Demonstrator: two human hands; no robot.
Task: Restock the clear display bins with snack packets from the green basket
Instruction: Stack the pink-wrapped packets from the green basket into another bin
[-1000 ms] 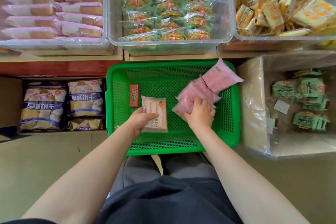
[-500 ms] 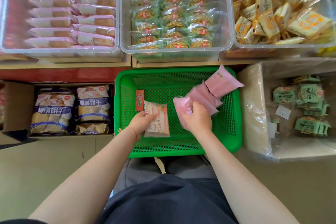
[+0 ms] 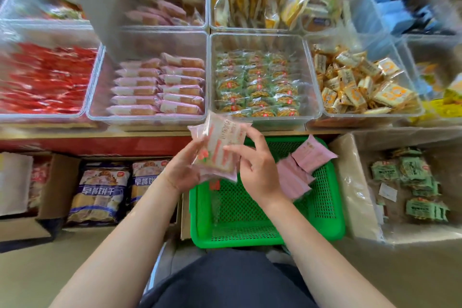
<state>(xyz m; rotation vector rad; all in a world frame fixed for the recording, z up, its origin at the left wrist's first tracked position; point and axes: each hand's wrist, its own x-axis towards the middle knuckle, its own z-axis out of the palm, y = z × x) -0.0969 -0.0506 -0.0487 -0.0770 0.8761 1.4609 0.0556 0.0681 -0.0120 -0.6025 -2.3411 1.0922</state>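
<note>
Both hands up at the front edge of the display shelf, holding a small stack of pink snack packets (image 3: 218,150) between them. Left hand (image 3: 185,172) cups the stack from below and the left side, fingers curled round it. Right hand (image 3: 257,167) is on the stack's right edge: thumb tip touches the top packet's face, index finger reaches up along the upper right corner; the other fingers are loosely spread. Contact is light, and whether it is a pinch or only a touch I can't tell. Top packet is clear-fronted with pink stripes and a red mark at its lower left; frame is motion-blurred, print unreadable.

Relative to the grip:
- Directly below and to the right: green basket (image 3: 265,237), sitting on the person's lap. More pink packets (image 3: 303,165) lie against its right wall, just right of the right hand. A small red packet (image 3: 214,185) shows just under the held stack.
- Just above and left: clear bin of pink packets (image 3: 160,87), two neat rows, same kind by colour. The held stack's top edge overlaps this bin's front rim in view.
- Just above and right: clear bin of green-wrapped round snacks (image 3: 257,87).
- Far left: bin of red packets (image 3: 47,80). Far right: bin of yellow-orange packets (image 3: 357,82).
- Below left, under the shelf: cardboard box with blue-and-white biscuit bags (image 3: 100,192).
- Right of the basket: plastic-lined carton with green packets (image 3: 410,182).
</note>
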